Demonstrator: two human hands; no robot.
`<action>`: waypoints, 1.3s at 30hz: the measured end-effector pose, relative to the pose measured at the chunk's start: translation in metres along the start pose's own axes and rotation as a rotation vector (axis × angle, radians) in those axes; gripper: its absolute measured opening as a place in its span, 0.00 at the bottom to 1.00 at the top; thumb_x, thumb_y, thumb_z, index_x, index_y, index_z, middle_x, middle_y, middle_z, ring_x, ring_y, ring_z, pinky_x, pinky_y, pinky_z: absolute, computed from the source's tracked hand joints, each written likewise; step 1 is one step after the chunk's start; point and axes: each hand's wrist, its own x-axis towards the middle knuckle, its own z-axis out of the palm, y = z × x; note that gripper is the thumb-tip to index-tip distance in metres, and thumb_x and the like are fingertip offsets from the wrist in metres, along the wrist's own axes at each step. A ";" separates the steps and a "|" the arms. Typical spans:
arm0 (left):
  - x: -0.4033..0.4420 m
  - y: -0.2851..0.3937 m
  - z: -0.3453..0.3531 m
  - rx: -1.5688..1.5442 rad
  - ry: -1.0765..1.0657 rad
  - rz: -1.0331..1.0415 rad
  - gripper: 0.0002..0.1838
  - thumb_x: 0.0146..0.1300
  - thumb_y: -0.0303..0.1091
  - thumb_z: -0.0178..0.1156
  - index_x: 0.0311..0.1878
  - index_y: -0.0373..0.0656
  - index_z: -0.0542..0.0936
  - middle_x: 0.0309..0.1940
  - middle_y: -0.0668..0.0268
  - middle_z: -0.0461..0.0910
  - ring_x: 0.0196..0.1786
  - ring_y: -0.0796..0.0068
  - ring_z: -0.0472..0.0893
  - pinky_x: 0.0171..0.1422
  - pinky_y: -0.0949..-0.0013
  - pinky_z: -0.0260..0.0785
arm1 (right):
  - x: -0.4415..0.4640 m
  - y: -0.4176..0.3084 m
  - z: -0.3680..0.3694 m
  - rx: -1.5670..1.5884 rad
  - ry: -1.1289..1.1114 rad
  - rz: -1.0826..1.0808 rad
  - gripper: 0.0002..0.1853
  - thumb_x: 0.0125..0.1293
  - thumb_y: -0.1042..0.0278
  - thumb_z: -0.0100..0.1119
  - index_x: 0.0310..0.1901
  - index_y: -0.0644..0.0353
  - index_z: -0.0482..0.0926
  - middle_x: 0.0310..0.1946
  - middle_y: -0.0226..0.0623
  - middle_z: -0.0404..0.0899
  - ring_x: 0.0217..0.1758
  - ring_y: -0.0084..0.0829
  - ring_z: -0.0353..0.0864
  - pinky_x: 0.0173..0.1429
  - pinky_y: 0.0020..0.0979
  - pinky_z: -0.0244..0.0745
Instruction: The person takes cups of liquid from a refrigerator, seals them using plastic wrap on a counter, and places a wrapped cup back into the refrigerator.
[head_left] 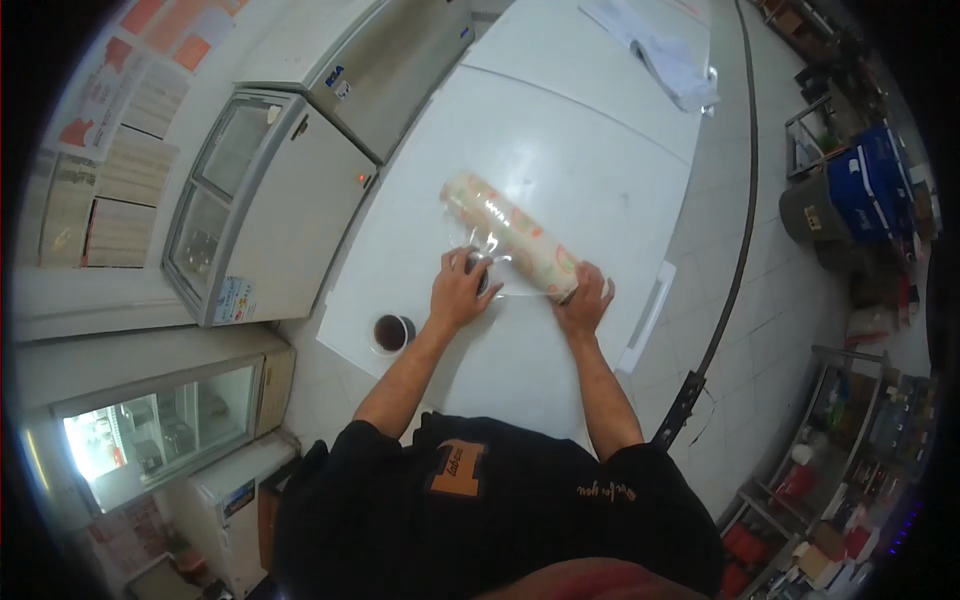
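Note:
A thick roll of clear plastic film (515,232) with an orange and green print lies slantwise on the white table (430,200). My right hand (583,300) is closed round the roll's near end. From the roll a loose, shiny sheet of film reaches toward my left hand (462,292). That hand is curled round a small cup (478,268) with a dark top, partly hidden by the fingers and the film. A second cup (392,333), white-rimmed and holding dark liquid, stands upright to the left of my left forearm.
White papers or bags (660,60) lie at the table's far end. Chest freezers (290,190) line the left side. A black cable (740,260) runs along the floor to the right, ending in a power strip (682,408). Shelves and a blue crate (870,180) stand further right.

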 end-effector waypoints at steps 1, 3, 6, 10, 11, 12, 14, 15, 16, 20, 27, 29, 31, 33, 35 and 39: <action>0.005 -0.002 0.000 -0.025 -0.025 0.022 0.25 0.56 0.49 0.68 0.55 0.52 0.79 0.60 0.58 0.70 0.60 0.48 0.68 0.52 0.53 0.76 | -0.007 0.004 0.001 0.052 -0.005 -0.001 0.48 0.38 0.56 0.82 0.62 0.52 0.63 0.59 0.43 0.71 0.64 0.44 0.70 0.67 0.51 0.60; 0.011 0.000 0.008 -0.066 -0.037 0.039 0.23 0.55 0.45 0.69 0.54 0.52 0.79 0.60 0.58 0.70 0.60 0.49 0.68 0.52 0.54 0.76 | -0.015 0.013 -0.005 0.148 -0.006 -0.010 0.49 0.38 0.57 0.82 0.63 0.53 0.62 0.61 0.46 0.69 0.65 0.47 0.69 0.67 0.50 0.61; 0.009 0.007 0.011 -0.095 -0.043 0.085 0.24 0.51 0.41 0.70 0.54 0.53 0.78 0.59 0.59 0.70 0.60 0.50 0.69 0.52 0.55 0.77 | -0.023 0.019 -0.039 0.423 -0.230 0.014 0.46 0.42 0.58 0.81 0.61 0.53 0.63 0.61 0.47 0.67 0.67 0.47 0.67 0.66 0.48 0.66; 0.000 0.010 0.001 -0.074 -0.090 0.157 0.27 0.44 0.36 0.72 0.52 0.54 0.78 0.59 0.60 0.70 0.61 0.51 0.69 0.54 0.55 0.77 | -0.035 0.017 -0.044 0.496 -0.296 0.007 0.43 0.43 0.64 0.80 0.60 0.54 0.63 0.61 0.51 0.66 0.63 0.50 0.70 0.60 0.47 0.74; -0.007 0.008 -0.002 -0.068 -0.100 0.157 0.28 0.43 0.36 0.72 0.52 0.54 0.78 0.59 0.60 0.70 0.61 0.51 0.69 0.54 0.55 0.77 | -0.039 0.012 -0.046 0.442 -0.286 -0.019 0.42 0.43 0.65 0.80 0.60 0.54 0.63 0.61 0.52 0.65 0.61 0.52 0.72 0.59 0.47 0.76; -0.014 0.005 -0.005 -0.062 -0.110 0.156 0.29 0.42 0.35 0.73 0.52 0.55 0.78 0.59 0.61 0.70 0.61 0.51 0.69 0.54 0.55 0.77 | -0.041 0.007 -0.048 0.390 -0.275 -0.046 0.42 0.43 0.67 0.80 0.59 0.54 0.63 0.62 0.54 0.65 0.58 0.54 0.74 0.57 0.47 0.77; -0.024 0.000 -0.009 -0.055 -0.124 0.172 0.30 0.41 0.35 0.73 0.52 0.56 0.78 0.59 0.61 0.70 0.61 0.51 0.69 0.53 0.55 0.76 | -0.053 0.007 -0.042 0.315 -0.204 -0.074 0.41 0.44 0.67 0.80 0.58 0.53 0.63 0.62 0.54 0.63 0.58 0.56 0.74 0.57 0.48 0.78; -0.029 -0.003 -0.011 -0.056 -0.132 0.189 0.30 0.41 0.35 0.73 0.52 0.56 0.77 0.59 0.62 0.70 0.62 0.51 0.69 0.53 0.55 0.76 | -0.061 0.005 -0.038 0.280 -0.169 -0.088 0.41 0.44 0.67 0.80 0.58 0.53 0.64 0.62 0.55 0.62 0.58 0.57 0.73 0.56 0.48 0.78; -0.034 -0.005 -0.012 -0.058 -0.143 0.207 0.30 0.41 0.35 0.73 0.52 0.57 0.77 0.59 0.62 0.70 0.62 0.51 0.69 0.53 0.55 0.76 | -0.067 0.008 -0.035 0.253 -0.163 -0.109 0.41 0.43 0.66 0.80 0.58 0.53 0.64 0.62 0.54 0.62 0.60 0.57 0.71 0.58 0.47 0.76; -0.039 -0.006 -0.011 -0.045 -0.116 0.232 0.30 0.41 0.36 0.73 0.52 0.57 0.78 0.59 0.63 0.70 0.62 0.51 0.69 0.52 0.56 0.75 | -0.045 0.006 -0.057 0.278 -0.306 -0.075 0.43 0.41 0.67 0.80 0.60 0.52 0.64 0.62 0.51 0.62 0.65 0.56 0.66 0.64 0.46 0.73; -0.045 -0.010 -0.012 -0.087 -0.140 0.280 0.29 0.42 0.36 0.73 0.53 0.57 0.78 0.59 0.63 0.70 0.63 0.52 0.69 0.53 0.56 0.75 | -0.015 0.019 -0.057 0.531 -0.452 -0.055 0.51 0.41 0.68 0.80 0.69 0.51 0.62 0.65 0.50 0.64 0.65 0.52 0.68 0.67 0.47 0.70; -0.051 -0.010 -0.015 -0.083 -0.177 0.307 0.30 0.42 0.36 0.73 0.53 0.57 0.77 0.58 0.63 0.70 0.63 0.52 0.68 0.54 0.56 0.76 | -0.025 0.020 -0.054 0.252 -0.276 -0.125 0.49 0.41 0.68 0.80 0.68 0.52 0.63 0.63 0.49 0.64 0.66 0.53 0.68 0.67 0.47 0.70; -0.056 -0.009 -0.021 -0.070 -0.204 0.336 0.30 0.43 0.36 0.73 0.53 0.57 0.77 0.58 0.63 0.70 0.64 0.52 0.68 0.54 0.56 0.76 | -0.042 0.026 -0.049 0.156 -0.160 -0.123 0.48 0.40 0.69 0.80 0.67 0.53 0.65 0.62 0.49 0.65 0.65 0.53 0.68 0.66 0.47 0.71; -0.060 -0.009 -0.017 -0.075 -0.198 0.342 0.30 0.43 0.36 0.73 0.54 0.57 0.76 0.58 0.63 0.70 0.64 0.52 0.68 0.54 0.55 0.76 | -0.052 0.024 -0.048 0.247 -0.100 -0.044 0.48 0.39 0.69 0.80 0.66 0.53 0.66 0.60 0.49 0.66 0.63 0.52 0.70 0.64 0.47 0.72; -0.062 -0.010 -0.018 -0.063 -0.193 0.340 0.30 0.44 0.36 0.73 0.54 0.56 0.76 0.59 0.62 0.70 0.64 0.53 0.67 0.54 0.55 0.76 | -0.040 0.025 -0.069 0.229 -0.230 -0.117 0.47 0.40 0.68 0.80 0.66 0.52 0.66 0.59 0.48 0.67 0.61 0.51 0.70 0.62 0.47 0.72; -0.069 -0.004 -0.017 -0.061 -0.182 0.281 0.29 0.46 0.39 0.72 0.55 0.56 0.76 0.60 0.62 0.69 0.65 0.53 0.67 0.57 0.51 0.73 | -0.025 0.028 -0.096 0.267 -0.478 -0.147 0.46 0.43 0.63 0.79 0.67 0.52 0.65 0.58 0.49 0.67 0.62 0.50 0.68 0.64 0.45 0.70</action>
